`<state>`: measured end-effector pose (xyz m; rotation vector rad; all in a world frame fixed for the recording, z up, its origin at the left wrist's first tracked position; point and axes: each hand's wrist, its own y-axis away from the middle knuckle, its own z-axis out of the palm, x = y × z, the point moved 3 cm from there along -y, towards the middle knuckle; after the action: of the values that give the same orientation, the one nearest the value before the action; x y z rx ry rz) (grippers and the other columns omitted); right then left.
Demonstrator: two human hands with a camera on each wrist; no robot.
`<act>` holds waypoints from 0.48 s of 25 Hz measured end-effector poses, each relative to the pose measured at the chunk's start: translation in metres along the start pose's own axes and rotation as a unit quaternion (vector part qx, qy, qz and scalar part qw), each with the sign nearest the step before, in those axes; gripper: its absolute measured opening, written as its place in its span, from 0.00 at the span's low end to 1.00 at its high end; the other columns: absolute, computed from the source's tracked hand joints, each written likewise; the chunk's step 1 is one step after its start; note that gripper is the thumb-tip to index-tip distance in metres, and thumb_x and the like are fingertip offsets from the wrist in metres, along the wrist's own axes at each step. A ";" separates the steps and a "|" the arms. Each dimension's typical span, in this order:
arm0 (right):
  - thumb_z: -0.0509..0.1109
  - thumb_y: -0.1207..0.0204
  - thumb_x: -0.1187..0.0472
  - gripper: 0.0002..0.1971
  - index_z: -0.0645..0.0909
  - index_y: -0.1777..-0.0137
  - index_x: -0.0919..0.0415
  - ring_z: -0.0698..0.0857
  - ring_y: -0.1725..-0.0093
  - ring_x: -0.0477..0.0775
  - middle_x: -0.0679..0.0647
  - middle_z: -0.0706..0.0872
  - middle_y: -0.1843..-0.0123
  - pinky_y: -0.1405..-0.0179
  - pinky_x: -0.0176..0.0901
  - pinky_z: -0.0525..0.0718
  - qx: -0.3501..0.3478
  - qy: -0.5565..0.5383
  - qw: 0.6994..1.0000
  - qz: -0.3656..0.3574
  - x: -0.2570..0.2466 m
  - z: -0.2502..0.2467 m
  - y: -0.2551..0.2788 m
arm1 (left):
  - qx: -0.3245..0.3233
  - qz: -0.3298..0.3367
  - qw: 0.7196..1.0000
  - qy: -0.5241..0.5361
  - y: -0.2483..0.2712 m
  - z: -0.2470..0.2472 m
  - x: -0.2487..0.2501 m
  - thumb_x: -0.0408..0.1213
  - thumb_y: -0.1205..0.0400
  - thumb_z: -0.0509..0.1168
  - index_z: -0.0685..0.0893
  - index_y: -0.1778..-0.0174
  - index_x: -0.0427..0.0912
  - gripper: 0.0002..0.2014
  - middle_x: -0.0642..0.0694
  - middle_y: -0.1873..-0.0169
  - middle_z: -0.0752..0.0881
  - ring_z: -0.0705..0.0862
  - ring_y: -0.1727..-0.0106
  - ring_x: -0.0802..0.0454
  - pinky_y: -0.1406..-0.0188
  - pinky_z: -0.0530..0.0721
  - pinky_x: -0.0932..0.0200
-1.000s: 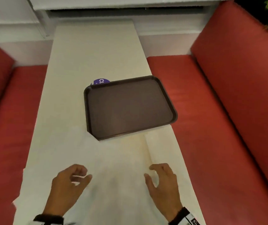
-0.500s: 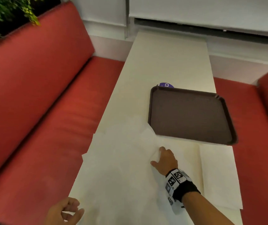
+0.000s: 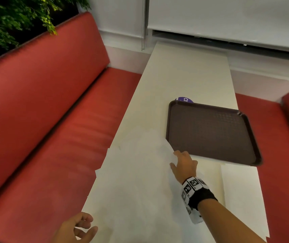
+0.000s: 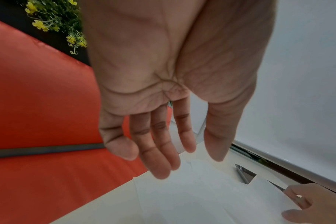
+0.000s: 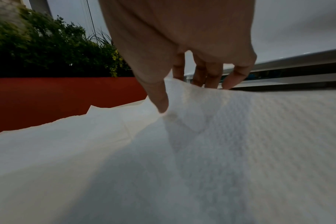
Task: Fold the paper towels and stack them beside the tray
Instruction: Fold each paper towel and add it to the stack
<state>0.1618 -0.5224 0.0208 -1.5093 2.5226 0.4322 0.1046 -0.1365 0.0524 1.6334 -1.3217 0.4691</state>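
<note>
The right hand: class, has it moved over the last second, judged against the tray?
Yes. The right hand has reached forward to the tray's near left corner, where it pinches the paper towel edge.

A diner booth: red padded benches [image 3: 56, 106] flank a narrow table [image 3: 184, 76] bearing a serving tray [image 3: 210, 134].
</note>
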 end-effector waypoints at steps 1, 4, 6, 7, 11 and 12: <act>0.70 0.23 0.56 0.13 0.80 0.40 0.54 0.82 0.44 0.57 0.53 0.81 0.43 0.46 0.50 0.73 0.034 -0.029 0.999 -0.018 -0.002 -0.004 0.002 | 0.009 0.002 1.000 -0.004 0.000 -0.001 0.003 0.22 0.40 0.79 0.85 0.76 0.58 0.22 0.36 0.72 0.84 0.74 0.84 0.59 0.76 0.79 0.69; 0.68 0.21 0.58 0.04 0.80 0.56 0.56 0.84 0.60 0.51 0.52 0.86 0.58 0.62 0.37 0.77 0.052 -0.160 0.984 -0.060 -0.007 -0.031 0.009 | 0.018 0.008 1.000 -0.008 0.002 0.000 0.023 0.26 0.39 0.80 0.85 0.75 0.58 0.19 0.38 0.74 0.86 0.76 0.84 0.60 0.77 0.76 0.75; 0.68 0.20 0.57 0.05 0.79 0.58 0.54 0.81 0.68 0.45 0.51 0.85 0.64 0.70 0.27 0.75 0.054 -0.239 0.966 -0.086 -0.012 -0.066 0.014 | 0.003 0.032 0.999 -0.006 -0.001 0.008 0.045 0.27 0.36 0.79 0.85 0.72 0.57 0.17 0.43 0.71 0.88 0.80 0.80 0.60 0.75 0.76 0.73; 0.68 0.20 0.58 0.04 0.80 0.57 0.54 0.81 0.69 0.45 0.50 0.86 0.64 0.70 0.27 0.76 0.069 -0.270 0.955 -0.101 -0.016 -0.088 0.018 | -0.017 0.052 0.999 -0.003 -0.004 0.016 0.060 0.29 0.35 0.79 0.84 0.70 0.58 0.16 0.47 0.69 0.89 0.83 0.76 0.60 0.70 0.77 0.70; 0.69 0.21 0.60 0.02 0.83 0.52 0.53 0.89 0.59 0.42 0.46 0.91 0.56 0.60 0.31 0.85 0.119 -0.428 0.887 -0.125 -0.023 -0.169 0.035 | -0.120 0.130 0.984 0.015 -0.031 0.052 0.129 0.67 0.46 0.76 0.83 0.53 0.62 0.27 0.58 0.56 0.89 0.85 0.50 0.66 0.50 0.80 0.60; 0.69 0.21 0.61 0.03 0.83 0.50 0.54 0.90 0.57 0.46 0.49 0.91 0.54 0.58 0.35 0.87 0.129 -0.470 0.863 -0.131 -0.023 -0.183 0.041 | -0.142 0.137 0.979 0.046 -0.039 0.060 0.148 0.73 0.51 0.73 0.81 0.46 0.62 0.38 0.57 0.51 0.88 0.84 0.44 0.65 0.46 0.80 0.60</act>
<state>0.1371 -0.5460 0.2066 -1.1064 1.5182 0.5739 0.1755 -0.2687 0.1208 1.1887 -1.4770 0.4889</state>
